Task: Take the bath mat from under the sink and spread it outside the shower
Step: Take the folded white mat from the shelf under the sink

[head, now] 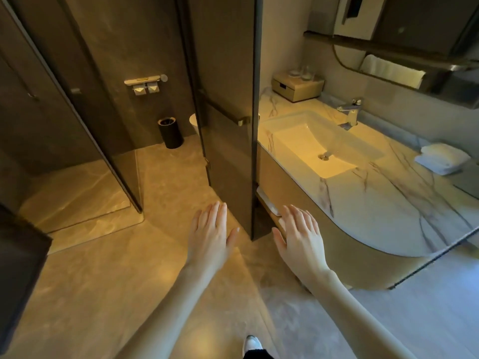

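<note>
A folded white bath mat [267,200] lies on the low shelf under the sink [311,141], mostly hidden behind the dark door panel and my right hand. My right hand [300,237] is stretched out flat, fingers apart, just in front of that shelf and holding nothing. My left hand [211,234] is also open and flat, hovering over the floor left of the panel's edge. The shower [72,193], with dark glass walls and a raised sill, lies to the left.
A dark glass door panel [233,125] stands between the toilet area and the vanity. A black bin [170,132] stands by the far wall. The marble counter [375,203] bears a folded towel [443,158] and a box [298,86]. My shoe [252,344] shows below.
</note>
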### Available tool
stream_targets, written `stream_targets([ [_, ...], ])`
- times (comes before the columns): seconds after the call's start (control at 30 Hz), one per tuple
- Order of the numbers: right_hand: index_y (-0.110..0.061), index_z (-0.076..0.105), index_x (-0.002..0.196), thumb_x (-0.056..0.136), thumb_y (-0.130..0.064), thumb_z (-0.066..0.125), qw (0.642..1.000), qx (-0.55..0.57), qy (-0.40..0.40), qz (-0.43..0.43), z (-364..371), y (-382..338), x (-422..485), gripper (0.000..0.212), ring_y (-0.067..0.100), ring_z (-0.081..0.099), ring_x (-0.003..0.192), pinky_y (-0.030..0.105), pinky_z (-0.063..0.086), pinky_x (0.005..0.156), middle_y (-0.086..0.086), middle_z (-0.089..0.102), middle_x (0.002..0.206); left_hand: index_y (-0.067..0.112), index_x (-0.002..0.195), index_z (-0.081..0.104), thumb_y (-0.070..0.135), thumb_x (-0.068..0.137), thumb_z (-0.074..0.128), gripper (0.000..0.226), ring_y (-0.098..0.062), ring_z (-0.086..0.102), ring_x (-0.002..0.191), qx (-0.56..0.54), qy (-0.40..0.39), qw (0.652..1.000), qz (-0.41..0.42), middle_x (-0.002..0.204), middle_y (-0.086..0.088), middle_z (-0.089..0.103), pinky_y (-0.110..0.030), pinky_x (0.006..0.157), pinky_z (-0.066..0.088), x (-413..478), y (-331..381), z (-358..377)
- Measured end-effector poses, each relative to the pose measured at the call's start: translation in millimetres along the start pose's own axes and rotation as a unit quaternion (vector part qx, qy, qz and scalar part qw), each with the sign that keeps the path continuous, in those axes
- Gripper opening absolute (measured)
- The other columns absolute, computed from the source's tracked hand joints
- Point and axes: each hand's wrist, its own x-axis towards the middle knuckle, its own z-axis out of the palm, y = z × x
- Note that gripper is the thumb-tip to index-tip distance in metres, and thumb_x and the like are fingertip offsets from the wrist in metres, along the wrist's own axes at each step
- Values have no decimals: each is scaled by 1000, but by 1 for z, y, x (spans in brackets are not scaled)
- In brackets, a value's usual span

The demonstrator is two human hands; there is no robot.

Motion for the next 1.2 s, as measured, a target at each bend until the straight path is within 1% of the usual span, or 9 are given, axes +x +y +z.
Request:
stream_targets([
  [0.1,-2,58,122,90,-34,47,1000,-12,-6,17,17,11,43,47,30,57,115,45,46,99,15,62,122,5,135,46,50,92,32,64,-26,50,124,-8,4,1000,21,135,-13,53,-41,105,37,60,-4,13],
  [0.27,-4,57,124,88,-36,53,998,-31,-15,61,43,23,89,49,30,58,115,44,47,99,15,62,123,6,135,46,51,92,34,64,-25,50,125,-25,-19,997,68,136,-12,53,-42,103,41,132,-10,37],
  [0.37,-6,55,126,90,-40,45,994,-54,-23,96,57,30,110,51,30,58,116,44,45,100,14,62,124,7,135,46,52,92,32,64,-23,49,125,-32,-30,994,102,136,-10,53,-41,104,40,173,-16,55],
  [0.5,-5,51,129,91,-43,38,981,-99,-28,164,78,35,135,55,30,56,117,45,43,101,14,60,126,8,135,46,53,92,30,64,-23,48,127,-38,-38,982,183,136,-10,53,-40,107,34,232,-23,82],
  [0.7,-2,55,125,89,-40,38,947,-139,-8,289,117,13,171,55,33,59,112,47,47,98,17,62,121,7,132,50,52,90,30,64,-24,52,123,-66,-51,948,308,133,-11,56,-41,105,37,311,-42,115],
  [0.87,-3,57,122,88,-39,41,922,-168,-3,349,152,-24,192,52,31,61,109,46,46,97,16,64,119,9,132,51,53,89,29,65,-23,51,124,-73,-73,921,376,133,-9,56,-40,106,35,350,-70,136],
  [0.97,-1,58,121,89,-38,39,909,-180,-5,377,167,-41,193,52,32,61,109,47,46,97,18,64,118,9,131,52,52,89,29,65,-23,51,124,-80,-87,906,408,133,-8,56,-41,106,34,357,-83,147],
  [1.1,-3,58,122,90,-38,38,891,-168,-28,422,188,-62,188,52,30,60,112,46,47,98,16,63,120,8,135,47,50,90,28,64,-24,46,129,-104,-112,878,454,138,-10,52,-42,108,30,354,-100,165],
  [1.2,-4,57,122,90,-37,41,882,-156,-32,443,202,-64,179,49,29,58,114,46,47,99,15,63,121,7,133,49,49,90,29,64,-25,49,127,-102,-130,863,477,135,-12,55,-43,106,33,351,-99,183],
])
